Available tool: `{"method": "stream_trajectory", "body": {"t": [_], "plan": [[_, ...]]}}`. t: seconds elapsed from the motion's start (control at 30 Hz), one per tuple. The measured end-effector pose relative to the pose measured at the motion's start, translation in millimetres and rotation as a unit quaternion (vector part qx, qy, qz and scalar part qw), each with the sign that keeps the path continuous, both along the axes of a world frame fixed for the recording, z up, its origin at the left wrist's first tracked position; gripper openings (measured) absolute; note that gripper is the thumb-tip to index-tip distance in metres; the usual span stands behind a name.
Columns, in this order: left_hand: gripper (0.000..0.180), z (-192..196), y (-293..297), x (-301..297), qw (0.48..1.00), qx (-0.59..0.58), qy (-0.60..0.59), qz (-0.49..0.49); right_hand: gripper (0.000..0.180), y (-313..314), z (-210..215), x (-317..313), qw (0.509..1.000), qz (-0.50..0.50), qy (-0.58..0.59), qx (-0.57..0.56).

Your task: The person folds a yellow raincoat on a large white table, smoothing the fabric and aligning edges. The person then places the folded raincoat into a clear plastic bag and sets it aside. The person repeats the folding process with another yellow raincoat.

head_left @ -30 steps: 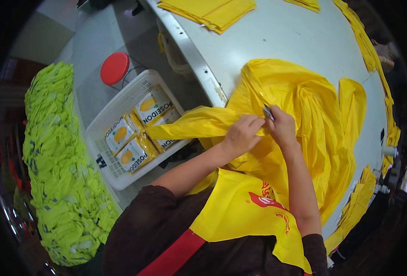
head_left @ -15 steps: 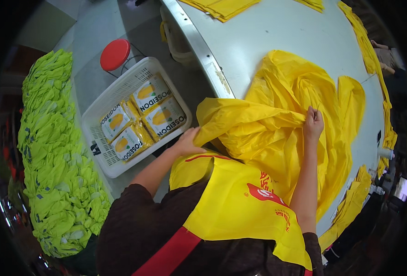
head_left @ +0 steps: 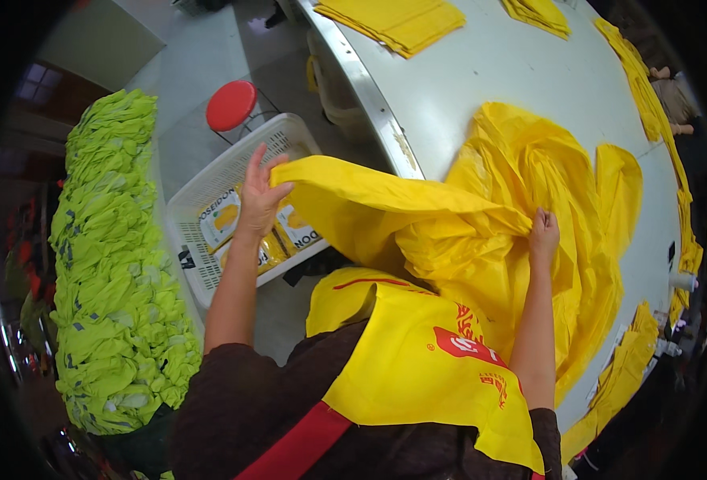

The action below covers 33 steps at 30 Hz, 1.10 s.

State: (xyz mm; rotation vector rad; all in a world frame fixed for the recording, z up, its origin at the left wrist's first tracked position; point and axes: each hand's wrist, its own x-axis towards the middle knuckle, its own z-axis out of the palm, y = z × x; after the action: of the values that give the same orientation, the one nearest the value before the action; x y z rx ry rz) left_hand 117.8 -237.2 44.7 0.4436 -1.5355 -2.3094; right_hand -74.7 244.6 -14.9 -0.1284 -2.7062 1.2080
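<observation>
With the left hand pinching one corner of the yellow sheet above the basket and the right hand's fingers clenched on it over the desk, it may slip and bunch.

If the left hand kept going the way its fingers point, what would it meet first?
The left hand, gripping the corner of the yellow fabric piece, points up-frame over the white basket. Next in that line looks to be the red stool, though it probably sits lower, so depth is unclear.
</observation>
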Motion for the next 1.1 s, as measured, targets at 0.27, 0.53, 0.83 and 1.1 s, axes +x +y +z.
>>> {"method": "stream_trajectory", "body": {"t": [0.27, 0.53, 0.83, 1.1], "plan": [[0.09, 67, 78, -10, 0.98, -0.122, 0.151, 0.05, 0.029, 15, -16, 25, 0.998, 0.013, 0.036, 0.056], [0.088, 79, 102, -22, 0.97, -0.17, 0.175, 0.02, 0.022, 32, -20, 53, 0.998, 0.05, 0.035, 0.004], [0.088, -16, -34, -65, 0.798, -0.173, -0.305, 0.49, 0.021, 108, 98, 180, 0.98, -0.106, 0.074, -0.15], [0.048, -21, 250, -98, 0.958, -0.222, 0.036, -0.179, 0.029, 275, 45, 436, 0.823, -0.568, 0.001, 0.029]]}}
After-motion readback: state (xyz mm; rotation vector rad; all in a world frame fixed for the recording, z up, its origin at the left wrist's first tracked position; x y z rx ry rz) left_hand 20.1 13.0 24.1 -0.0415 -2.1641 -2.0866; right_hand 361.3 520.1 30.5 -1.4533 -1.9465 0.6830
